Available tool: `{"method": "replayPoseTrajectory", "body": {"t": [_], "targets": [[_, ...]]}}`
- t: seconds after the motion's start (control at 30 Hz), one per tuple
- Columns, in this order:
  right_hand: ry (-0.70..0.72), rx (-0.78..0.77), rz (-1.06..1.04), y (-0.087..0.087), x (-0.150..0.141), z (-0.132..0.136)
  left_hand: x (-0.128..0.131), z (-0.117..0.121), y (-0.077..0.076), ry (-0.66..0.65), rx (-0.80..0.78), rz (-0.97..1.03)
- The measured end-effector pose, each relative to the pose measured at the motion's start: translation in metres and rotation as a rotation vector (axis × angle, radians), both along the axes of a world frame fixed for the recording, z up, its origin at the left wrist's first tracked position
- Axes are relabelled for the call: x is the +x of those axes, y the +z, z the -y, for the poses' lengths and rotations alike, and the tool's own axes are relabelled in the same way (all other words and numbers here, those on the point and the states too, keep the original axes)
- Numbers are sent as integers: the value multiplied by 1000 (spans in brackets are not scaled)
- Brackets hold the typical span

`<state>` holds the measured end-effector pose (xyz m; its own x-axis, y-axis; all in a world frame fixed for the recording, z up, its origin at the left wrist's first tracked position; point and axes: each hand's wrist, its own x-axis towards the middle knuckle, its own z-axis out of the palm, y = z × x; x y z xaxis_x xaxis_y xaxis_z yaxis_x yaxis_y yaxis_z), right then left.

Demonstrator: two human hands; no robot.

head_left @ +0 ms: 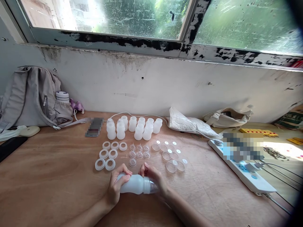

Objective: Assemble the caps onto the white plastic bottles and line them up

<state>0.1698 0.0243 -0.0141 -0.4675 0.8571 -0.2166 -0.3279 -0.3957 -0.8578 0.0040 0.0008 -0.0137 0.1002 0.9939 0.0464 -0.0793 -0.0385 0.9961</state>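
A frosted baby bottle (132, 184) lies sideways above the near part of the table, its collar and clear cap (153, 186) pointing right. My left hand (115, 184) is wrapped around the bottle's base end, thumb on top. At the other end, my right hand (156, 178) is closed with curled fingers, its palm against the cap; part of its grip is hidden. Just beyond my hands lie several white screw rings (103, 154), clear silicone nipples (133, 162) and clear domed caps (170, 167) with white discs (185, 161). Frosted bottles (138, 131) stand behind them, two of them topped (111, 127).
A phone-like dark object (94, 127), partly blurred, lies left of the bottles. A grey backpack (30, 97) sits at the far left. On the right are a white plastic package (189, 123), a beige pouch (228, 117) and a power strip (241, 168) with cables.
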Motion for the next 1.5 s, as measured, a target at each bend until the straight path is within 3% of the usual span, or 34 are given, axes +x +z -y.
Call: {"method": "replayPoseTrajectory", "body": {"t": [0.33,0.5,0.63,0.77,1.03,1.2,1.3,1.5], "targets": [[5,119,200,5,1,-3,-2,4,-5,-2,167,-72],[-99,228,416,5,4,-9,-5,-4,3,-39,236,-147],[-211,312,502,19,7,-15,-14,-15,8,74,248,-129],[-186,362,473,34,6,-17,-28,-25,8,243,255,-99],[-255,608,487,59,-7,-24,-35,-28,10,151,351,-345],[-307,915,690,86,-9,-48,-44,-42,2,286,503,-681],[-350,1071,838,99,-12,-73,-56,-52,-2,353,513,-916],[-321,1272,1232,105,-30,-124,-70,-55,2,290,489,-1033]]}}
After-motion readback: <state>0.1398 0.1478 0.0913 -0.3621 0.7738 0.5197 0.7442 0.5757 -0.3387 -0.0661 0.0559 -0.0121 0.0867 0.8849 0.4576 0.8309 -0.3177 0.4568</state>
